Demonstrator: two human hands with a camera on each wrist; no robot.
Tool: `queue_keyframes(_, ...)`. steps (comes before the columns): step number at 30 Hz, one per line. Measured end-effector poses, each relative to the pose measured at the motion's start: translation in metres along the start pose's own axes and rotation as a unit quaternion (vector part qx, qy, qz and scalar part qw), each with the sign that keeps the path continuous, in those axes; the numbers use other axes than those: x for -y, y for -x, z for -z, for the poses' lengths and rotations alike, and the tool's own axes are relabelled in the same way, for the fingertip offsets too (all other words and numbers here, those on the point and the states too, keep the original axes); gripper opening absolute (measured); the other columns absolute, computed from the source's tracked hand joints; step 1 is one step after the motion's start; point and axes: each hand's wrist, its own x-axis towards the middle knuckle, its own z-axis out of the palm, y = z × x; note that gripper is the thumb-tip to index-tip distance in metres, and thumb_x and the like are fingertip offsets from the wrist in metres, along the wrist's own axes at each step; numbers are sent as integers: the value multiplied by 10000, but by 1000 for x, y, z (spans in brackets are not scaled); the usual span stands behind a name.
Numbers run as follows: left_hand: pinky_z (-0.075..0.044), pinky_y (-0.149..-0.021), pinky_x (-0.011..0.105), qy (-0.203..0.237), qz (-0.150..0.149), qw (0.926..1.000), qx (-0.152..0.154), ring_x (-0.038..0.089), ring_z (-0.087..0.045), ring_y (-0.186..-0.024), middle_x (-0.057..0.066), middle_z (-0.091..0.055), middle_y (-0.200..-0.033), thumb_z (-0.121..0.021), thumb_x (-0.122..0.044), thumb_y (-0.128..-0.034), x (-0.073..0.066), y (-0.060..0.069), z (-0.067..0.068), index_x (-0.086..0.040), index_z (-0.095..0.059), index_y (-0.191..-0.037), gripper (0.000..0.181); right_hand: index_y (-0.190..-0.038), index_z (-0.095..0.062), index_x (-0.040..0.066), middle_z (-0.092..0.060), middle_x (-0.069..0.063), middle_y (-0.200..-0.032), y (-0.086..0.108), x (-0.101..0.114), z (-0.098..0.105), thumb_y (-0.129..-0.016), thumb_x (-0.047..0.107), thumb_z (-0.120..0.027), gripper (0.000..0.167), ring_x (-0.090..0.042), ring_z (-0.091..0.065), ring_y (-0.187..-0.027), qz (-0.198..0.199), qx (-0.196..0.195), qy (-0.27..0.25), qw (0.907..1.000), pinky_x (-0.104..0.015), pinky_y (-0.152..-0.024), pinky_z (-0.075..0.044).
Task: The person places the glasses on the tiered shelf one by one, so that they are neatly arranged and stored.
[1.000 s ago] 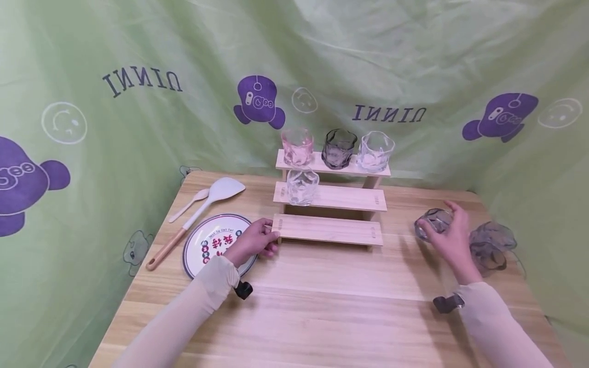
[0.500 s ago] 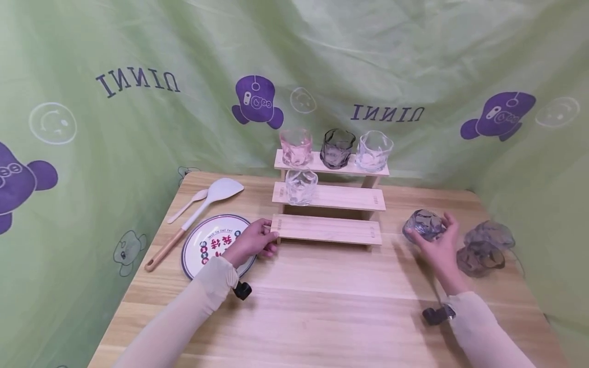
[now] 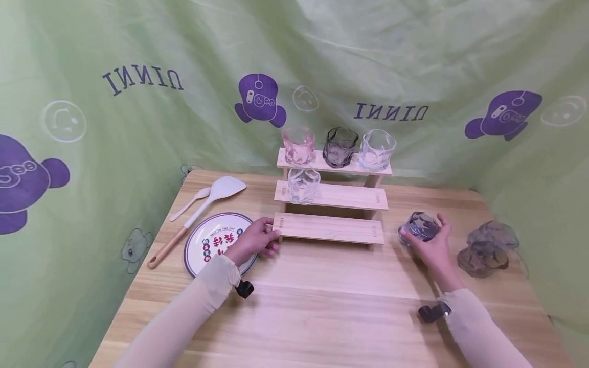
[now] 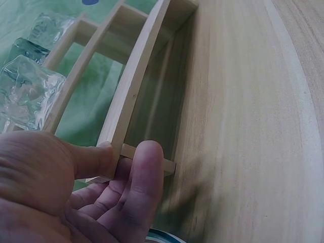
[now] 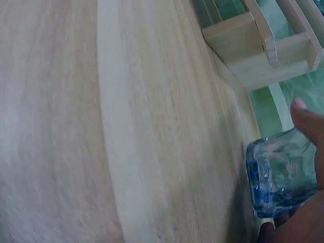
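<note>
While the left hand [image 3: 255, 238] pinches a three-tier wooden shelf [image 3: 352, 194] by the left end of its lowest board [image 3: 329, 228], mid-frame, the right hand [image 3: 433, 251] grasps a bluish glass tumbler [image 3: 421, 225] right of centre, near the shelf. Pink tumbler [image 3: 298, 147], dark grey tumbler [image 3: 339, 148] and clear tumbler [image 3: 377, 151] line the top tier [image 3: 319, 159]; another clear glass [image 3: 303, 186] occupies the middle tier [image 3: 349, 196].

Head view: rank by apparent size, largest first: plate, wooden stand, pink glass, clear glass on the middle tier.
1. wooden stand
2. plate, partly covered by the left hand
3. pink glass and clear glass on the middle tier: look alike, not ranked
</note>
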Motion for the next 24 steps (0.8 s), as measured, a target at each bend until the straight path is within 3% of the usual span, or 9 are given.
queue_keyframes(6, -641, -676, 414, -51, -10, 10000, 25, 254, -657, -739, 227, -566, -1102, -616, -44, -1005, 1, -1, 0, 24, -372, -1467, 527, -1636, -82, 198, -217, -314, -1584, -13, -6, 12, -798, 233, -896, 1169, -513, -250, -1413, 227, 634, -24, 9977, -624, -1203, -149)
queue_keyframes(10, -641, -660, 400, -61, -52, 10000, -15, 225, -648, -715, 235, -571, -1106, -616, -53, -1008, 1, -2, 1, 22, -386, -1453, 507, -1620, -167, 135, -295, -283, -1558, -20, -7, 13, -804, 192, -889, 1091, -471, -310, -1383, 477, 860, -73, 9951, -604, -1203, -184)
queue_keyframes(16, -641, -661, 390, -67, -66, 10000, -7, 256, -662, -742, 220, -571, -1103, -625, -59, -1005, 0, -4, -1, 16, -383, -1463, 524, -1529, -327, 60, -433, -206, -1449, -19, -9, 6, -801, 204, -894, 934, -319, -439, -1281, 525, 427, -117, 9976, -423, -1170, -339)
queue_keyframes(21, -641, -655, 391, -55, -16, 10000, -47, 276, -671, -753, 215, -572, -1085, -631, -48, -997, 1, -4, -1, 13, -385, -1461, 529, -1462, -417, 39, -479, -147, -1389, -13, -8, -2, -810, 146, -878, 806, -243, -475, -1225, 426, 51, -525, 9977, -228, -1083, -404)
queue_keyframes(24, -639, -631, 375, -34, -4, 10000, -78, 267, -670, -740, 206, -570, -1067, -632, -40, -994, 1, -3, 0, 12, -387, -1462, 531, -1445, -431, 53, -501, -108, -1350, -10, -1, -4, -826, 133, -856, 755, -215, -486, -1204, 493, -167, -592, 9969, -189, -1050, -413)
